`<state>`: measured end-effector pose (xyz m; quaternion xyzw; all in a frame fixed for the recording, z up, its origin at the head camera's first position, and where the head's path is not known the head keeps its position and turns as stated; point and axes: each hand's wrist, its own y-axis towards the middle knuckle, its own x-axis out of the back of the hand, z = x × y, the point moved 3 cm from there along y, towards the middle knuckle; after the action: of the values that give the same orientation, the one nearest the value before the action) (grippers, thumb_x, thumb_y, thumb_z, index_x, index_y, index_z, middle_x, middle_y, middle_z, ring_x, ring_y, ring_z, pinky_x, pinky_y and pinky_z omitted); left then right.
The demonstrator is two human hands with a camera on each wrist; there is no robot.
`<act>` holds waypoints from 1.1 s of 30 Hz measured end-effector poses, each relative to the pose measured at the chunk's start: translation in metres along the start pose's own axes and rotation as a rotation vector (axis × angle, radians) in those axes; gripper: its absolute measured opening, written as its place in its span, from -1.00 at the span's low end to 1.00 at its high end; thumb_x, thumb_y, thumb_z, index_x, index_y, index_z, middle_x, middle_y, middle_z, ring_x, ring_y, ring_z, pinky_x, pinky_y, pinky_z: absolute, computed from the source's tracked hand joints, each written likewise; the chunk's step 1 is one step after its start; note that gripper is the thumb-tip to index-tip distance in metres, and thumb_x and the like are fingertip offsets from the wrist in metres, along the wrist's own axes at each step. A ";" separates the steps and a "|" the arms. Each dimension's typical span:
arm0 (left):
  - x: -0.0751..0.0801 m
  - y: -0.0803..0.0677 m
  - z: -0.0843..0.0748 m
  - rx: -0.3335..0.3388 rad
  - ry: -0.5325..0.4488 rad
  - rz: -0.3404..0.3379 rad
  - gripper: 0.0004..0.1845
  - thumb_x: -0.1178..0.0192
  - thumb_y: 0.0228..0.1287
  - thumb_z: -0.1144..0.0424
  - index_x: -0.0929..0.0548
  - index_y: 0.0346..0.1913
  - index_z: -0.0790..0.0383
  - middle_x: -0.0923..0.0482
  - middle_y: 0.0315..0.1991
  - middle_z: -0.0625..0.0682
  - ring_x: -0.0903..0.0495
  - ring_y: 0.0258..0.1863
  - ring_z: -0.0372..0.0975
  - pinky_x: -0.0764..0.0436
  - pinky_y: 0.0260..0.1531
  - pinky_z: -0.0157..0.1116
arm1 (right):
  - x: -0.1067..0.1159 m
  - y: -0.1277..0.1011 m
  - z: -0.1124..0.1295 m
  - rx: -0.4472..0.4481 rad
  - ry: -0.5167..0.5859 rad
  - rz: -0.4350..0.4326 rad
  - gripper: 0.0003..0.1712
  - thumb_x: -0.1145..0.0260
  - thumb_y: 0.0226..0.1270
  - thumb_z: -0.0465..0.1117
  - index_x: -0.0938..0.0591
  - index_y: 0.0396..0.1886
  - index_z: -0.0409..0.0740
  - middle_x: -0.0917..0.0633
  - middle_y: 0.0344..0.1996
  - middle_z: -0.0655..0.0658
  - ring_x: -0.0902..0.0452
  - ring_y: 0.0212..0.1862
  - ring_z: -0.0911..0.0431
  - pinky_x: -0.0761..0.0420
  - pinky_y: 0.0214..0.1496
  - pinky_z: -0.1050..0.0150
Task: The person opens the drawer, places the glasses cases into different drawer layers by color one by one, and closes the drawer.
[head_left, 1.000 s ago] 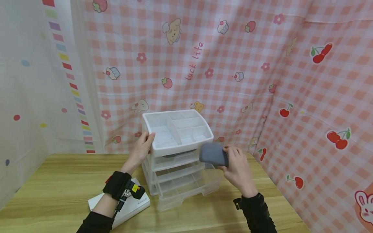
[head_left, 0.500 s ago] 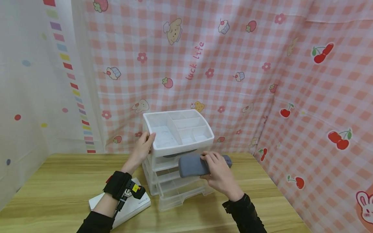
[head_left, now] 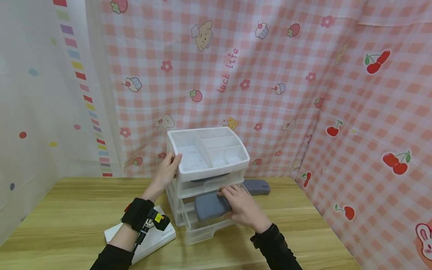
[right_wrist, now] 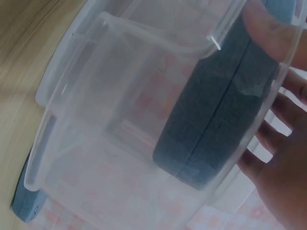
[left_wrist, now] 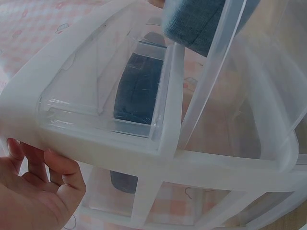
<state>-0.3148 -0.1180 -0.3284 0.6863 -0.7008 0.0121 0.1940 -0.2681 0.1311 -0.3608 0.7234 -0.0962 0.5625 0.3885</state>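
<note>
Three grey cases: one in right-hand fingers, left-hand fingers gripping organizer.

The right hand hides the near end of the grey case in its grip. A second grey case, beyond that grip, is part hidden behind the drawer unit. The left forearm covers one corner of the white box. Right wrist view: blurred, fingertips cut off by the frame's edge.
</note>
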 end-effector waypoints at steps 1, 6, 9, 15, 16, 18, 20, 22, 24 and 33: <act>0.000 0.000 0.000 -0.002 0.002 0.001 -0.63 0.26 0.53 -0.03 -0.17 -0.28 0.24 -0.15 -0.47 0.01 -0.22 -0.53 -0.22 -0.28 -0.46 -0.36 | 0.000 0.000 0.000 0.000 0.012 0.009 -0.27 -0.66 -0.29 -0.14 -0.51 -0.03 -0.02 -0.59 0.01 -0.02 -0.46 0.11 0.06 -0.47 0.13 0.08; 0.000 -0.001 0.000 -0.012 0.000 0.016 -0.63 0.28 0.54 -0.04 -0.17 -0.26 0.24 -0.14 -0.46 0.02 -0.19 -0.53 -0.22 -0.27 -0.46 -0.36 | -0.002 0.003 -0.003 -0.011 0.052 0.074 -0.28 -0.64 -0.26 -0.05 -0.52 -0.03 -0.02 -0.60 -0.01 -0.01 -0.48 0.11 0.08 -0.49 0.11 0.11; 0.000 -0.001 0.000 -0.012 0.001 0.020 -0.62 0.29 0.54 -0.04 -0.18 -0.23 0.25 -0.15 -0.43 0.02 -0.22 -0.51 -0.21 -0.28 -0.44 -0.35 | -0.003 0.005 -0.005 -0.026 0.082 0.126 -0.28 -0.63 -0.25 0.00 -0.52 -0.03 -0.02 -0.60 -0.01 -0.04 -0.51 0.09 0.06 -0.51 0.10 0.12; 0.000 -0.001 -0.001 0.000 0.010 0.013 -0.62 0.28 0.53 -0.06 -0.18 -0.23 0.24 -0.16 -0.44 0.02 -0.22 -0.52 -0.21 -0.28 -0.46 -0.35 | -0.010 0.010 -0.010 -0.083 0.158 0.247 -0.34 -0.62 -0.22 -0.01 -0.53 -0.06 0.01 -0.60 -0.03 -0.07 -0.53 0.01 0.06 -0.53 0.03 0.15; 0.000 -0.001 -0.001 0.002 0.012 0.012 -0.61 0.28 0.53 -0.06 -0.18 -0.24 0.24 -0.16 -0.44 0.02 -0.22 -0.52 -0.21 -0.28 -0.46 -0.35 | -0.012 0.011 -0.011 -0.093 0.168 0.265 -0.34 -0.62 -0.21 -0.02 -0.53 -0.06 0.01 -0.60 -0.02 -0.06 -0.53 0.01 0.07 -0.54 0.03 0.16; 0.000 -0.002 -0.001 0.005 0.014 0.011 -0.61 0.28 0.53 -0.07 -0.18 -0.25 0.24 -0.16 -0.45 0.02 -0.22 -0.53 -0.21 -0.28 -0.47 -0.35 | -0.015 0.011 -0.012 -0.111 0.186 0.295 -0.35 -0.62 -0.19 -0.03 -0.53 -0.06 0.01 -0.60 -0.02 -0.07 -0.53 0.01 0.06 -0.54 0.02 0.16; -0.001 -0.002 -0.001 0.008 0.012 0.014 -0.61 0.27 0.52 -0.07 -0.17 -0.27 0.23 -0.15 -0.46 0.01 -0.21 -0.54 -0.22 -0.27 -0.48 -0.35 | -0.018 0.011 -0.013 -0.128 0.200 0.313 -0.36 -0.62 -0.18 -0.03 -0.53 -0.05 0.02 -0.60 -0.01 -0.07 -0.54 0.02 0.06 -0.54 0.02 0.15; -0.001 -0.003 -0.002 0.008 0.010 0.016 -0.61 0.27 0.52 -0.07 -0.16 -0.28 0.23 -0.14 -0.47 0.01 -0.20 -0.55 -0.22 -0.27 -0.48 -0.35 | -0.021 0.011 -0.014 -0.142 0.213 0.320 -0.37 -0.61 -0.17 -0.03 -0.53 -0.05 0.03 -0.61 -0.01 -0.07 -0.54 0.02 0.06 -0.54 0.02 0.15; -0.001 -0.003 -0.002 0.006 0.007 0.018 -0.60 0.27 0.52 -0.07 -0.16 -0.28 0.23 -0.13 -0.47 0.01 -0.19 -0.56 -0.22 -0.27 -0.47 -0.34 | -0.022 0.011 -0.014 -0.145 0.219 0.308 -0.39 -0.61 -0.15 -0.05 -0.54 -0.06 0.03 -0.61 -0.02 -0.07 -0.54 0.01 0.07 -0.55 0.00 0.14; -0.001 -0.002 -0.001 0.006 0.006 0.016 -0.60 0.28 0.52 -0.08 -0.18 -0.24 0.24 -0.15 -0.44 0.02 -0.22 -0.51 -0.22 -0.28 -0.45 -0.35 | -0.017 0.006 -0.007 -0.056 0.099 0.117 -0.67 -0.53 -0.01 -0.08 -0.59 -0.27 0.04 -0.61 -0.24 0.06 -0.53 -0.17 0.19 -0.53 -0.14 0.31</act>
<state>-0.3131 -0.1174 -0.3285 0.6813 -0.7056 0.0178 0.1941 -0.2830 0.1269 -0.3726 0.6765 -0.1346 0.6165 0.3796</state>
